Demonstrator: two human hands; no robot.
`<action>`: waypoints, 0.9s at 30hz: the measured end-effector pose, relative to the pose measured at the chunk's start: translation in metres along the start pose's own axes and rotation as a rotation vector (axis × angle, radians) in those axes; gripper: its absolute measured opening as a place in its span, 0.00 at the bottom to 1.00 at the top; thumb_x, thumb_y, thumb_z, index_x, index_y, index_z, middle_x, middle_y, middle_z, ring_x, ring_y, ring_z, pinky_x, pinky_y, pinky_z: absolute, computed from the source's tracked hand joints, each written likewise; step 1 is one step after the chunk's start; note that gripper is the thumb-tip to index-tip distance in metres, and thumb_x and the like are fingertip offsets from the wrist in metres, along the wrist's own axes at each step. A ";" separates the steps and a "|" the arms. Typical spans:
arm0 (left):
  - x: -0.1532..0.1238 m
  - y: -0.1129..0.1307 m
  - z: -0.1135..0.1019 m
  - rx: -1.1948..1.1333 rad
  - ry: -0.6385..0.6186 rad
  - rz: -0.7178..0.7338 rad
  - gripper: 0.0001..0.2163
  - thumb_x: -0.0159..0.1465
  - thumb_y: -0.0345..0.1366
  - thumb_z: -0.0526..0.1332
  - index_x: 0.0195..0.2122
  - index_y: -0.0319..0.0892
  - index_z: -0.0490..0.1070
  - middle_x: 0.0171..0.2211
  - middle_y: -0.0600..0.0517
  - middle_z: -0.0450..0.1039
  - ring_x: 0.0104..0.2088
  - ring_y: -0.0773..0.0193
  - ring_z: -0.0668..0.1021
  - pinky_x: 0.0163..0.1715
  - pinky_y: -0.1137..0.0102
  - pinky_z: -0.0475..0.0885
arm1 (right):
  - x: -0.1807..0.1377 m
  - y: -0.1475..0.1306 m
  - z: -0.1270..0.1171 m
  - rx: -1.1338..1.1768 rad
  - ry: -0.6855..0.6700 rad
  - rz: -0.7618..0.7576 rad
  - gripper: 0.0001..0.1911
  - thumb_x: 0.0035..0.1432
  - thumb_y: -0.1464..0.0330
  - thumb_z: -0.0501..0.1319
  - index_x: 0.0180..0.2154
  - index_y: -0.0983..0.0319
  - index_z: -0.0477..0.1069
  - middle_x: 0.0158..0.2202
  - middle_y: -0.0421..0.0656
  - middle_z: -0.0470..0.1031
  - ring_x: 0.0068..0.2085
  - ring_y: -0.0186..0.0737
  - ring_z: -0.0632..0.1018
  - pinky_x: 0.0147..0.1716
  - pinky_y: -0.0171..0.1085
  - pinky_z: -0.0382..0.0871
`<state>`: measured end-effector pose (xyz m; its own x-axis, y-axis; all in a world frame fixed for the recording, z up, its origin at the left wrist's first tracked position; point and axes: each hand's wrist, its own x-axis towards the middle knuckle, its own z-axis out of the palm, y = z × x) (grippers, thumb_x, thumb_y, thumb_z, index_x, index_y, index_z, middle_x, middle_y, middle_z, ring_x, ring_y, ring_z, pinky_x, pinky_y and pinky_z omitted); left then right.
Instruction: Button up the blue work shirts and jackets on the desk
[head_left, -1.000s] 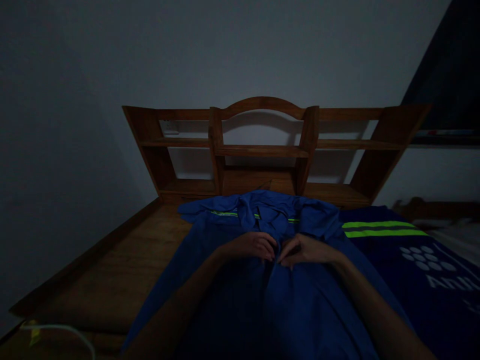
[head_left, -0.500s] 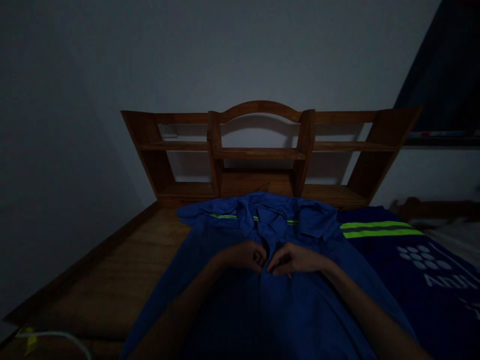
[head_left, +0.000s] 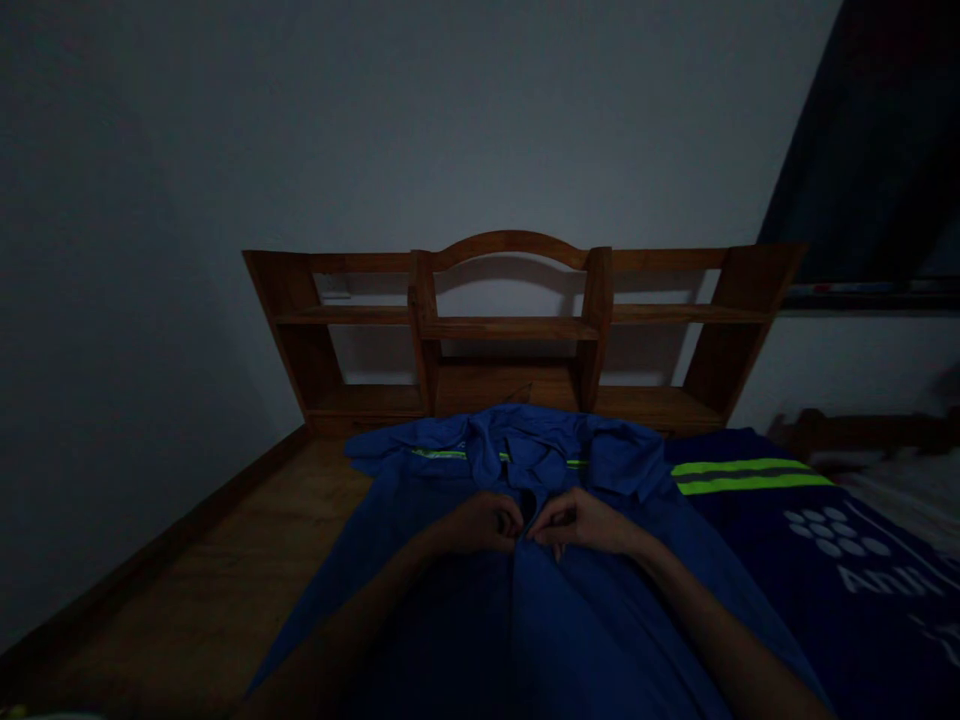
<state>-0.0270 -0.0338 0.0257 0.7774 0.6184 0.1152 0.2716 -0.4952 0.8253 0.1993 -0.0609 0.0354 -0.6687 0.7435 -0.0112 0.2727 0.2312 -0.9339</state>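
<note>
Since a second ago, the left hand (head_left: 484,522) and right hand (head_left: 592,522) have slid slightly down the garment's front, so that a small dark gap (head_left: 529,504) in the cloth now sits above the fingertips. The view has tipped too: the headboard stands lower in it, and the pale cord at the near left corner of the bed is almost out of sight.

One wooden bed (head_left: 247,570) carries everything, its bare boards showing along the left edge. Across its far edge stands one wooden headboard (head_left: 510,328) with three shelved sections. One blue shirt (head_left: 592,620) lies spread over the middle of the bed, collar (head_left: 555,470) toward the far edge. One navy garment (head_left: 757,560) lies toward the right edge, next to the shirt, with two bright green stripes and white lettering.

Two bare hands meet over the shirt's front opening, just below the collar. The right thumb and forefinger pinch the cloth edge. The left fingers are curled against the opposite edge; it is too dark to tell whether they grip it.
</note>
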 end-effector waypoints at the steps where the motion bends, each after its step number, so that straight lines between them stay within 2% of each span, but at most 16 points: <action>1: 0.002 0.001 -0.002 0.005 0.042 -0.006 0.09 0.51 0.36 0.65 0.33 0.38 0.72 0.28 0.54 0.71 0.29 0.70 0.72 0.29 0.77 0.65 | 0.001 0.000 -0.001 -0.017 0.057 -0.011 0.18 0.50 0.57 0.63 0.38 0.64 0.76 0.27 0.42 0.75 0.25 0.33 0.74 0.25 0.30 0.66; 5: 0.014 0.000 -0.005 0.057 0.224 -0.015 0.09 0.53 0.37 0.63 0.32 0.38 0.72 0.27 0.54 0.72 0.28 0.70 0.73 0.28 0.77 0.66 | 0.004 0.001 -0.006 -0.087 0.262 -0.031 0.19 0.51 0.56 0.62 0.36 0.65 0.75 0.23 0.41 0.74 0.24 0.33 0.74 0.24 0.29 0.64; 8: 0.019 -0.008 0.002 0.033 0.360 -0.013 0.10 0.54 0.39 0.62 0.33 0.38 0.71 0.28 0.53 0.72 0.29 0.68 0.74 0.29 0.76 0.68 | 0.005 0.004 -0.006 -0.085 0.305 -0.049 0.19 0.51 0.56 0.62 0.35 0.65 0.75 0.24 0.41 0.75 0.25 0.33 0.74 0.25 0.30 0.64; 10: 0.018 -0.014 0.007 -0.013 0.392 -0.024 0.10 0.54 0.38 0.62 0.33 0.39 0.71 0.28 0.53 0.72 0.30 0.68 0.75 0.30 0.75 0.69 | 0.006 0.006 -0.004 -0.082 0.318 -0.063 0.18 0.51 0.56 0.62 0.34 0.65 0.76 0.26 0.42 0.75 0.26 0.34 0.74 0.26 0.30 0.65; 16: 0.009 -0.022 0.006 -0.108 0.348 -0.038 0.10 0.54 0.39 0.62 0.33 0.38 0.70 0.30 0.52 0.74 0.32 0.67 0.76 0.35 0.73 0.70 | 0.006 0.001 0.003 -0.063 0.308 -0.124 0.18 0.51 0.56 0.63 0.36 0.63 0.77 0.35 0.45 0.75 0.31 0.36 0.74 0.29 0.32 0.68; 20: 0.007 -0.020 0.003 -0.111 0.291 -0.022 0.09 0.54 0.37 0.62 0.32 0.37 0.71 0.29 0.52 0.74 0.31 0.67 0.76 0.34 0.74 0.70 | 0.004 -0.001 0.005 -0.068 0.318 -0.152 0.18 0.51 0.56 0.63 0.38 0.62 0.77 0.36 0.45 0.74 0.32 0.36 0.74 0.30 0.33 0.68; 24: 0.004 -0.016 0.006 -0.130 0.201 -0.015 0.09 0.54 0.38 0.62 0.33 0.37 0.71 0.29 0.52 0.74 0.31 0.68 0.76 0.32 0.75 0.70 | 0.006 0.002 0.006 -0.112 0.341 -0.145 0.17 0.51 0.57 0.63 0.39 0.61 0.77 0.36 0.45 0.75 0.29 0.35 0.73 0.28 0.32 0.67; 27: 0.003 -0.013 0.008 -0.106 0.194 -0.029 0.10 0.54 0.38 0.62 0.33 0.37 0.72 0.28 0.52 0.74 0.31 0.67 0.76 0.32 0.75 0.70 | 0.006 0.003 0.006 -0.162 0.340 -0.144 0.17 0.51 0.57 0.63 0.38 0.62 0.77 0.36 0.45 0.75 0.30 0.35 0.74 0.30 0.32 0.66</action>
<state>-0.0239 -0.0308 0.0109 0.6434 0.7425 0.1865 0.2233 -0.4150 0.8820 0.1919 -0.0592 0.0309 -0.4489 0.8549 0.2600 0.3164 0.4242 -0.8485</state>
